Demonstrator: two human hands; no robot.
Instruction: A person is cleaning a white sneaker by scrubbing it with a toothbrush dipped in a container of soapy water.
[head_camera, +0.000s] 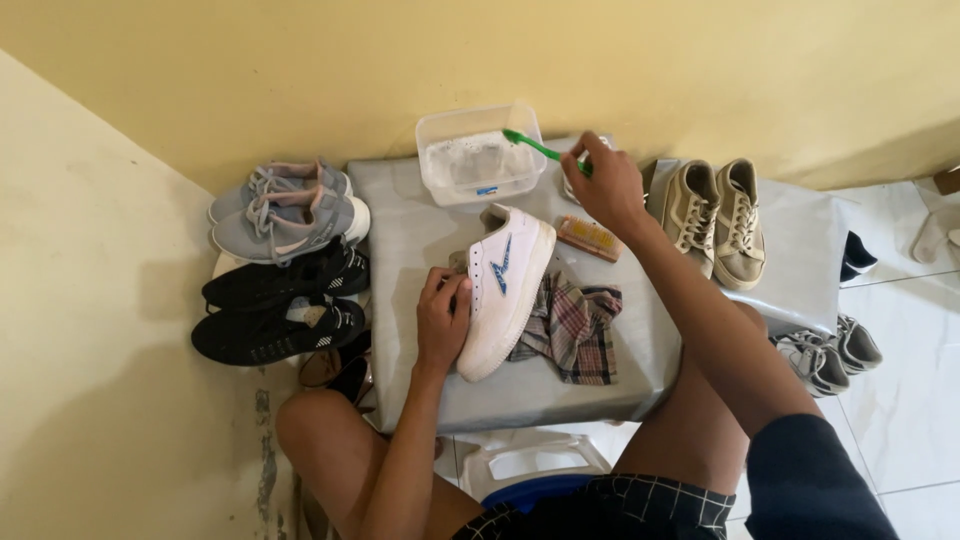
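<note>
From the head camera I watch my left hand (441, 318) clasp the side of a white sneaker (505, 288) lying at the centre of the grey table (420, 230). My right hand (607, 186), at one o'clock from the shoe, pinches a green toothbrush (533, 146) whose head reaches over a clear plastic tub (478, 155) at twelve. A plaid cloth (574, 328) touches the sneaker at four o'clock; a wooden brush (590, 238) lies at two.

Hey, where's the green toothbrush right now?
In the head view, the green toothbrush is in the right hand, its bristle end over the rim of the clear plastic tub at the far edge of the grey table.
</note>
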